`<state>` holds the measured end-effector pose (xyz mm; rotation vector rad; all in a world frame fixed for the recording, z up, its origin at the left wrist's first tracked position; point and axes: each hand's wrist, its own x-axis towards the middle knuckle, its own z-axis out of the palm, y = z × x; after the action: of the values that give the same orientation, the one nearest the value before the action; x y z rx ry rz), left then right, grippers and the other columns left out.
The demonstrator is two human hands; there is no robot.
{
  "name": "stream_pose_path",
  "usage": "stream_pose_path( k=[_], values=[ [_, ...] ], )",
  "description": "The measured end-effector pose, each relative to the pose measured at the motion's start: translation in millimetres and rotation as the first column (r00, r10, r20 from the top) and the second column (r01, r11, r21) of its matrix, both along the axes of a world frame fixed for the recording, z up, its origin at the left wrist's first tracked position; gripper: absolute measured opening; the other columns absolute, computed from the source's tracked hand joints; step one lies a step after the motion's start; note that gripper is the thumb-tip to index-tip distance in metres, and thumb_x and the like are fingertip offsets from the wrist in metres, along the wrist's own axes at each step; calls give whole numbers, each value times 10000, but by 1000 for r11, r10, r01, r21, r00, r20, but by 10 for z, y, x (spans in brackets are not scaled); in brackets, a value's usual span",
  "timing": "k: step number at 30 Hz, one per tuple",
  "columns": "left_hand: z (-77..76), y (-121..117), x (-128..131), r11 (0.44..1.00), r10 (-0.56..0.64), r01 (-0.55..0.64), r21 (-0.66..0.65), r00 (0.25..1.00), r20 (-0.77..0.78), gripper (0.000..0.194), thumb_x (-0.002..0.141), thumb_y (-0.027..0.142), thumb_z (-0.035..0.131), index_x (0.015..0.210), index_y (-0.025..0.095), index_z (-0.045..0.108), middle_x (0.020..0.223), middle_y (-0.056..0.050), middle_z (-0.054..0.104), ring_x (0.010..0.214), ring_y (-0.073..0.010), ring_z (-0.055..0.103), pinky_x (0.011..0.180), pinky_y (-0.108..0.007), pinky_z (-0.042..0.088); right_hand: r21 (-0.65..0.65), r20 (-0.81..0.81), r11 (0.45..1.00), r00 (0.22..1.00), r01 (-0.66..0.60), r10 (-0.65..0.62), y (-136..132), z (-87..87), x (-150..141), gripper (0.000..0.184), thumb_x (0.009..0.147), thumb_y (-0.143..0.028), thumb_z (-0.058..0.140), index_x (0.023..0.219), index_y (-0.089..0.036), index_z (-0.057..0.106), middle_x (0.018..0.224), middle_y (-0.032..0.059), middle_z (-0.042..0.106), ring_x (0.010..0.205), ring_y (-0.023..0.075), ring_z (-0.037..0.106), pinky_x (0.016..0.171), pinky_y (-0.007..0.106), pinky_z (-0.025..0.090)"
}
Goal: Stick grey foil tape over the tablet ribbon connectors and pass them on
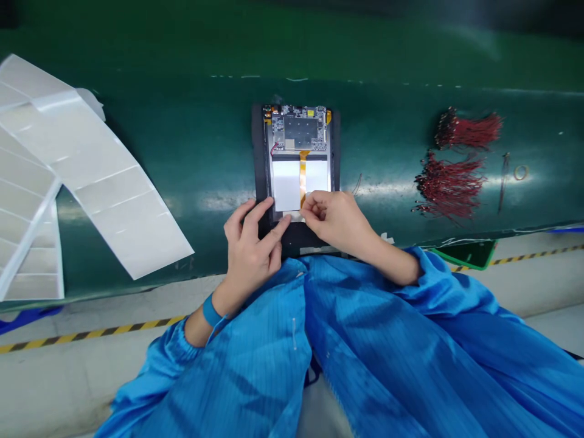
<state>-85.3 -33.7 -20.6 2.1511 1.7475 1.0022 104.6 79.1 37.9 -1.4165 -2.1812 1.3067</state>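
Note:
An opened tablet (296,159) lies on a dark tray (260,152) on the green belt. Its circuit board (300,128) is at the far end, and a silvery battery panel (287,182) with an orange flex cable (302,173) lies nearer me. My left hand (250,243) rests on the tablet's near left corner, fingers stretched out, index tip touching a small pale strip (294,215) at the near edge. My right hand (335,219) is pinched with thumb and fingers at the same strip, by the cable's lower end.
Long strips of white backing sheet with labels (91,176) sprawl over the belt's left side. Two bunches of red wires (451,164) lie to the right, with a small ring (520,173) beyond them. Yellow-black hazard tape (91,333) runs along the near ledge.

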Motion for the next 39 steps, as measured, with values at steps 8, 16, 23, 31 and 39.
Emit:
stream_pose_path(
  k=[8,16,23,31,39],
  values=[
    [-10,-39,25,999,34,-33,10,995,-95,648,865,109,683,1473,331,643,1690,-105,436,1507,-367,418,1206,-587,381,139,160,988,986,-70,47,-40,8,-21,130,900,-149,590,779,-195,593,648,-5,619,589,128,521,653,276,355],
    [-18,-51,56,997,77,-72,35,985,-152,613,866,149,690,1455,317,662,1700,-109,422,1483,-393,452,1176,-594,398,185,281,971,955,-151,95,-60,-17,-59,96,941,-196,558,862,-185,611,699,40,670,626,166,556,650,305,335],
    [26,-57,28,997,73,-71,15,992,-101,585,884,147,698,1436,339,678,1701,-98,421,1516,-387,409,1205,-601,352,266,407,944,910,-195,73,-38,22,39,168,981,-310,554,1043,-172,626,738,59,699,592,174,518,603,327,216],
    [94,147,310,997,-73,72,-14,969,-235,479,969,341,682,1443,284,661,1620,-126,526,1468,-381,452,1193,-560,336,231,147,964,984,-134,101,46,-61,289,95,939,-167,477,965,-208,558,720,7,629,593,147,497,635,295,306],
    [125,91,-95,999,-33,24,-38,969,-245,502,935,328,735,1432,380,678,1696,-76,408,1520,-423,378,1201,-613,319,247,87,958,988,-146,128,6,-137,383,183,960,-150,466,1027,-190,631,813,30,671,671,159,541,669,302,359]
  ],
)
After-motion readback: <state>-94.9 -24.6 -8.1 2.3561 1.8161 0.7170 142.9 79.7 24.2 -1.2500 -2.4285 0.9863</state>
